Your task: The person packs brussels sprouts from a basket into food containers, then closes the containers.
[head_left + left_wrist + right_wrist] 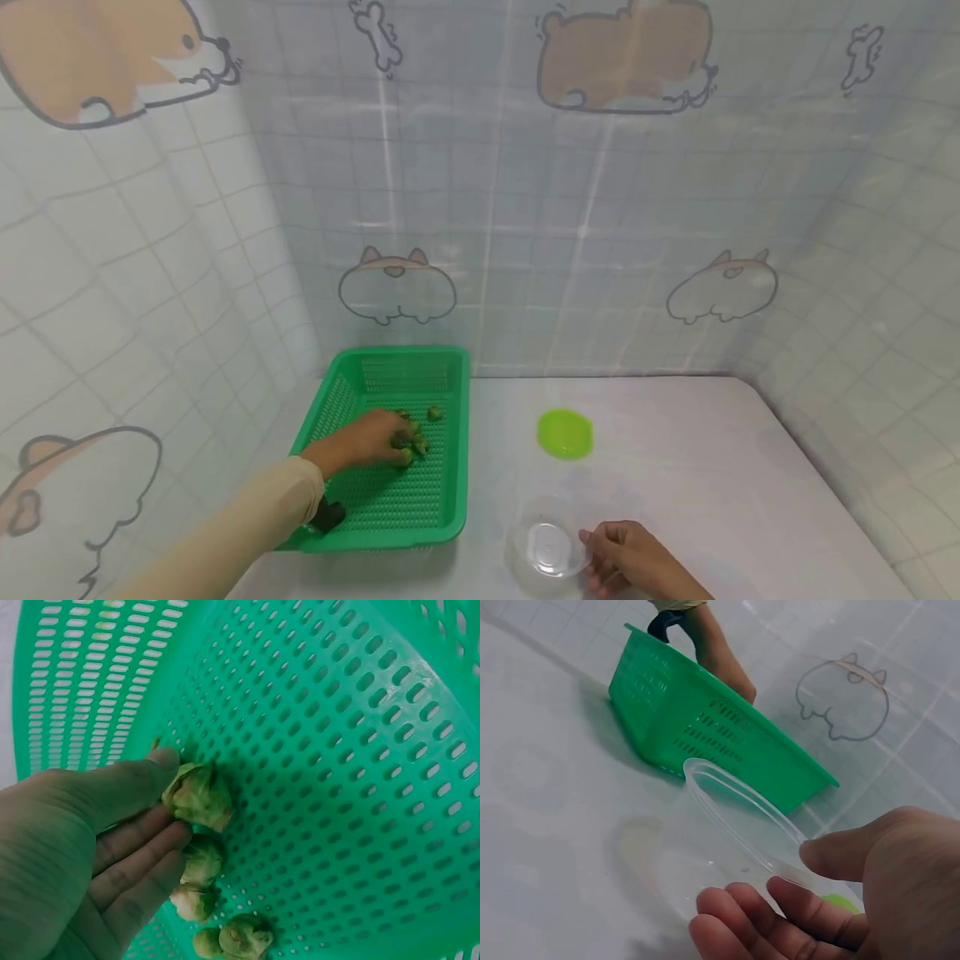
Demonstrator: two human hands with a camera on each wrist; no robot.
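While the left hand (375, 438) pinches a vegetable (201, 797) at its fingertips (156, 816), the right hand (628, 556) holds a tub (549, 550) by its rim.

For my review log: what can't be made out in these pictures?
Head view: number of green vegetables; the left hand covers some.
Left wrist view: the basket's full outline, cut off by edges.
Right wrist view: basket's contents, hidden by its wall; most of the lime disc, by the right hand.

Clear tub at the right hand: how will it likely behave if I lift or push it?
The clear tub looks thin-walled, so it would probably flex if squeezed. Nothing shows inside it, so it is likely light. Its smooth, shiny surface may slip in the right hand.
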